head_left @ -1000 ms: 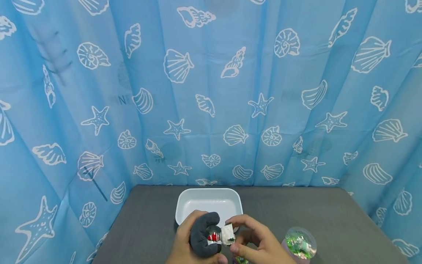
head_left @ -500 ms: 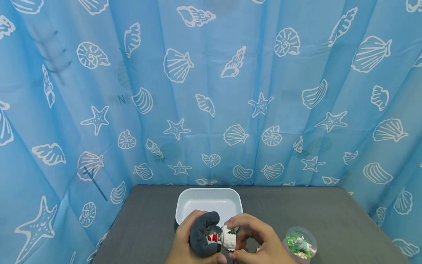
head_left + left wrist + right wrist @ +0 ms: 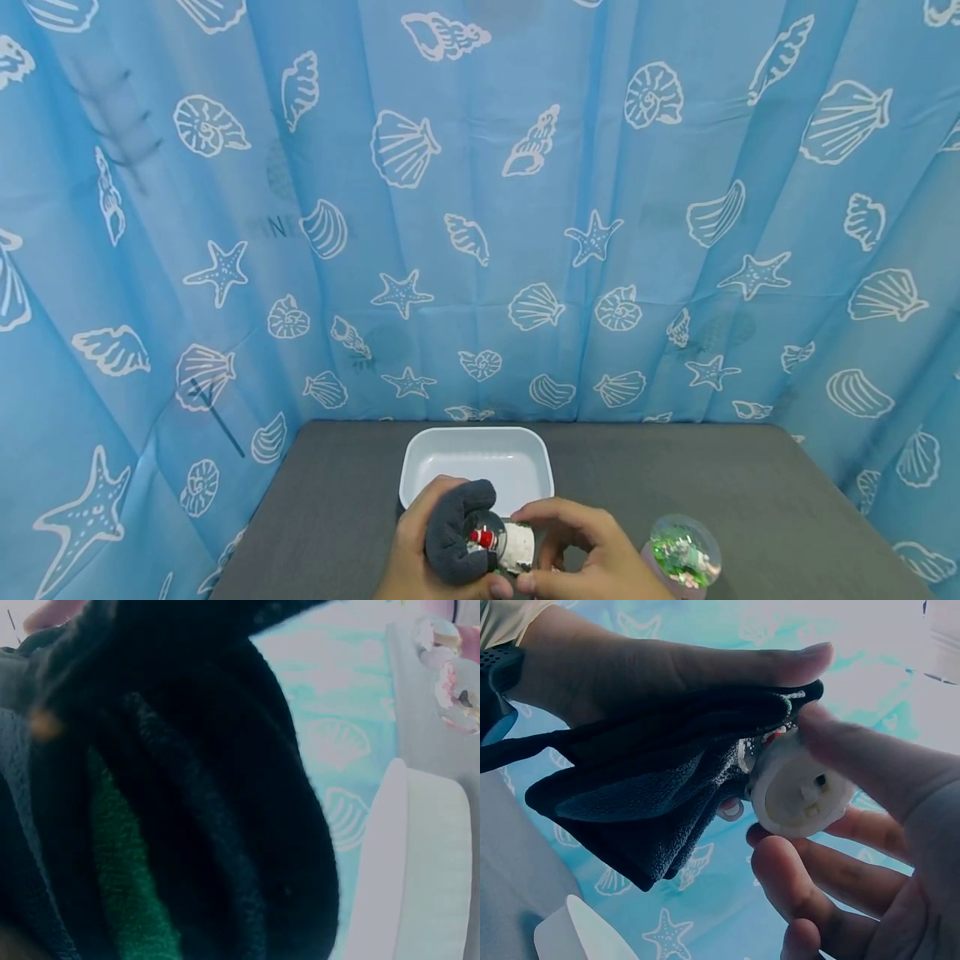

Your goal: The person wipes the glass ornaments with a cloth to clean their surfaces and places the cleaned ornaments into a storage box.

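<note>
My left hand (image 3: 411, 542) holds a folded dark grey cloth (image 3: 447, 542) around the glass dome of a small snow globe (image 3: 517, 546). A red and white figure shows inside the dome. At the globe's white base, the thumb and fingers of my right hand (image 3: 600, 554) grip the edge. The right wrist view shows the round underside of the base (image 3: 799, 795), with the cloth (image 3: 637, 817) hanging beside it and my left thumb lying along the top. Dark cloth fills most of the left wrist view and hides the globe there.
Behind the hands, a white plastic tray (image 3: 420, 437) stands on the grey table (image 3: 337, 500). A second snow globe (image 3: 684, 554), with green and pink bits and a pink base, stands to the right. A blue shell-patterned curtain (image 3: 480, 250) hangs at the back.
The snow globe's white base has turned between my right fingers, which have shifted their grip. The cloth and my left hand have moved slightly left.
</note>
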A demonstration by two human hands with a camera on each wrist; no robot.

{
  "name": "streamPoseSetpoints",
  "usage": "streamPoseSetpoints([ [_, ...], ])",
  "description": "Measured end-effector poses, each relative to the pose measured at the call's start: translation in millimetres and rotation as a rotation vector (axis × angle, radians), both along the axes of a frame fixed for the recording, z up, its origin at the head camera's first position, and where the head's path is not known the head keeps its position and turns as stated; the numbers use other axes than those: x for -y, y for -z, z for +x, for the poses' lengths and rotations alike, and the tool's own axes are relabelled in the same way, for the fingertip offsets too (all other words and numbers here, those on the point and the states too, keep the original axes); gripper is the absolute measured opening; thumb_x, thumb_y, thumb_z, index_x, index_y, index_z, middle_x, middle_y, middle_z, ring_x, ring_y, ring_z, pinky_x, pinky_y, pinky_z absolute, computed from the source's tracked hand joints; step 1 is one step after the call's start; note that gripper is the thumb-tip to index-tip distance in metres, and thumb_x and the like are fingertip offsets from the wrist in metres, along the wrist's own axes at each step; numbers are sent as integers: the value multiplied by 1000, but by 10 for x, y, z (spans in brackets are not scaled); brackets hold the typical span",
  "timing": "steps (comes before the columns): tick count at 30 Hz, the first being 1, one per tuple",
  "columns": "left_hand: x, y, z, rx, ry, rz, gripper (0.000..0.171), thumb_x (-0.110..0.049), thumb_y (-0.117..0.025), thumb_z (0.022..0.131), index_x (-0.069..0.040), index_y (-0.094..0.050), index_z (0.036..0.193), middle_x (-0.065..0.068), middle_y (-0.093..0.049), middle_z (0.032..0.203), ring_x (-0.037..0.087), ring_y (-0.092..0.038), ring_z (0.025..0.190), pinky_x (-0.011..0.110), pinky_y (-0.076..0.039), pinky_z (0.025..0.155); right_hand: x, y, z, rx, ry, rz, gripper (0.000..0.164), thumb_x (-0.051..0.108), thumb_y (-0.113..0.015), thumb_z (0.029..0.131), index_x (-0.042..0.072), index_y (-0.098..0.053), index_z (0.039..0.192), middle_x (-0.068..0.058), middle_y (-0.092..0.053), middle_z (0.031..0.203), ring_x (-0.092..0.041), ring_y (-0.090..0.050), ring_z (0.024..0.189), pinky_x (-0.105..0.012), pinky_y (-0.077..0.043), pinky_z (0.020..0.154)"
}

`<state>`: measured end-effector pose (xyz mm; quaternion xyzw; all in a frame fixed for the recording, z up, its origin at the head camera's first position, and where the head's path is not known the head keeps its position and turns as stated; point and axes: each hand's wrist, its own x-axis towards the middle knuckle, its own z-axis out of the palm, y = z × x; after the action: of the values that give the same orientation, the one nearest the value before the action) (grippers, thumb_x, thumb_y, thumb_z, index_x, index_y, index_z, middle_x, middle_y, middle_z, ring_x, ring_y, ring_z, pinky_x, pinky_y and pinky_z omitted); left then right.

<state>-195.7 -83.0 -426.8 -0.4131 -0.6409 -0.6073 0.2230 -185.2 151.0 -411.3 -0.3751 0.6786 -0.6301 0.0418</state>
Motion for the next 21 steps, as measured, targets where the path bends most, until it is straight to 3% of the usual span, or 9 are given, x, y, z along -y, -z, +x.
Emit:
streamPoseSetpoints([
  [5, 0, -13, 21, 30, 22, -4, 70, -13, -88, 72, -2, -51, 131, 11, -61, 114, 21, -64, 94, 34, -56, 85, 9, -4, 0, 32, -20, -14, 36, -8, -56, 93, 4, -59, 127, -18, -65, 85, -16, -60, 62, -30, -57, 57],
  [12, -27, -15, 17, -10, -3, -50, 68, -20, -88, 72, -4, -53, 129, 8, -60, 111, 18, -62, 94, 34, -56, 83, -11, 37, -50, -11, -57, -34, 30, -9, -42, 99, 1, -61, 121, -23, -60, 78, -23, -57, 57, -31, -56, 53],
  [18, -31, 35, -12, -19, -12, -92, 69, -23, -89, 72, -7, -53, 129, 5, -61, 110, 16, -63, 94, 33, -56, 83, -10, 14, -33, -47, 20, -3, 29, -9, -50, 95, 4, -61, 119, -17, -58, 79, -8, -56, 62, -27, -54, 55],
  [21, -26, 53, -26, -10, 6, -104, 68, -23, -89, 72, -8, -53, 129, 4, -61, 110, 15, -63, 94, 32, -56, 83, -4, 7, -27, -88, 45, -11, 33, -11, -55, 91, 4, -60, 121, -15, -56, 78, -13, -52, 59, -25, -51, 52],
])
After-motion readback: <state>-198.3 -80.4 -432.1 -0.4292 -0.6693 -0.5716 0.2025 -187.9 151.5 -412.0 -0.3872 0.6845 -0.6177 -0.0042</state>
